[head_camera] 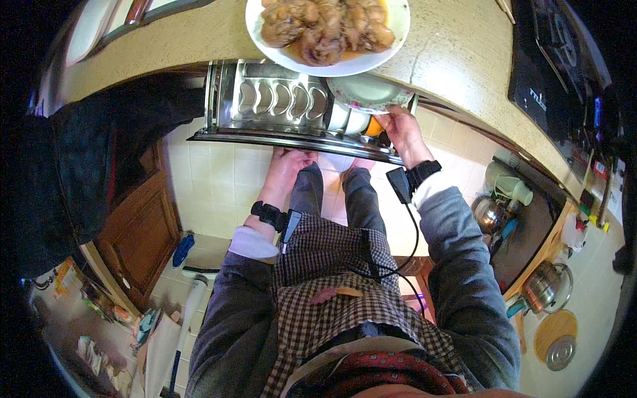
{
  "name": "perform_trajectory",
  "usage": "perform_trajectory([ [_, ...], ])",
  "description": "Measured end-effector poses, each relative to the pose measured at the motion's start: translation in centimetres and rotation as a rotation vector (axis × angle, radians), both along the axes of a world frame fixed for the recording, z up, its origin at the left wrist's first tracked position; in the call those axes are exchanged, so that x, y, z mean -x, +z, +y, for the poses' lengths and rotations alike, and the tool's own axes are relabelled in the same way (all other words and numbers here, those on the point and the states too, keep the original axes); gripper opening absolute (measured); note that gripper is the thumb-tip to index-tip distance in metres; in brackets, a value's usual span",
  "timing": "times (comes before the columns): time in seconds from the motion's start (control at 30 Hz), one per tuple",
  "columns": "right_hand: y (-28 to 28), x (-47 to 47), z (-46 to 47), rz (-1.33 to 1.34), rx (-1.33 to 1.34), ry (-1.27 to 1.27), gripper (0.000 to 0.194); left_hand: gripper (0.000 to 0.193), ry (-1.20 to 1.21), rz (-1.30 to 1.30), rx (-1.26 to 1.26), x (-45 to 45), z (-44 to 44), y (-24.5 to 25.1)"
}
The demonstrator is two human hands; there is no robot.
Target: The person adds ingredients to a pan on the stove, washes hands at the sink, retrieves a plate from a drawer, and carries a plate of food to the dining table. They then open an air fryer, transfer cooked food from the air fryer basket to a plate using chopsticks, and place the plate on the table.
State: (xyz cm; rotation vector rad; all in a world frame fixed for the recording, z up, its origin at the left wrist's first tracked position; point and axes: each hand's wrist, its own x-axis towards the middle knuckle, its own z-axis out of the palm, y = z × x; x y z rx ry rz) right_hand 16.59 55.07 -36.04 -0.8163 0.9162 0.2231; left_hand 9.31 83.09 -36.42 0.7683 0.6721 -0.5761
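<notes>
A metal pull-out drawer (229, 130) stands open below the countertop, with a rack of curved metal slots at its left. My right hand (402, 130) is at the drawer's right end, its fingers on the rim of a white plate with a floral edge (371, 94). White bowls (348, 119) and an orange item (373, 127) lie beside that hand in the drawer. My left hand (294, 160) is at the underside of the drawer's front edge, its fingers partly hidden. A white plate of cooked meat in brown sauce (326, 67) sits on the counter above.
The speckled countertop (448, 54) curves across the top, with a black glass hob (535, 74) at its right. A shelf at the right holds a pale green jug (512, 189) and a metal pot (490, 213). A wooden cabinet door (142, 234) is at the left.
</notes>
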Motion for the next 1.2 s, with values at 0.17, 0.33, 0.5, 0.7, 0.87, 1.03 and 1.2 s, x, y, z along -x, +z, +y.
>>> perform_trajectory([
  [0.17, 1.5, 3.2, -1.6, 0.028, 0.052, 0.034, 0.013, 0.021, -0.099, 0.158, -0.154, -1.2, -0.5, 2.7],
  [0.33, 0.8, 3.8, -2.2, 0.052, 0.154, 0.018, 0.013, 0.014, -0.560, -0.047, -0.560, -3.8, -4.7, 7.0],
  [0.5, 2.5, 3.9, -0.9, 0.030, 0.174, 0.011, 0.025, 0.027, -0.331, -0.006, -0.106, -11.6, -9.4, 1.2],
  [0.7, 6.5, 4.7, -0.3, -0.005, 0.193, 0.003, 0.026, 0.020, -0.501, 0.050, 0.072, -12.6, -7.6, -1.5],
  [0.87, 9.3, 8.6, 2.2, -0.073, 0.087, 0.315, 0.011, 0.043, -0.353, -0.035, -0.023, -8.6, -3.1, 4.2],
  [1.03, 9.2, 10.3, 5.7, 0.010, -0.501, 0.597, 0.037, 0.063, -0.230, 0.005, -0.144, -2.6, 5.5, 10.9],
  [1.2, 3.7, 7.0, 8.8, 0.284, -0.590, 0.389, 0.023, 0.060, 0.029, 0.040, -0.166, 2.0, 11.4, 16.2],
])
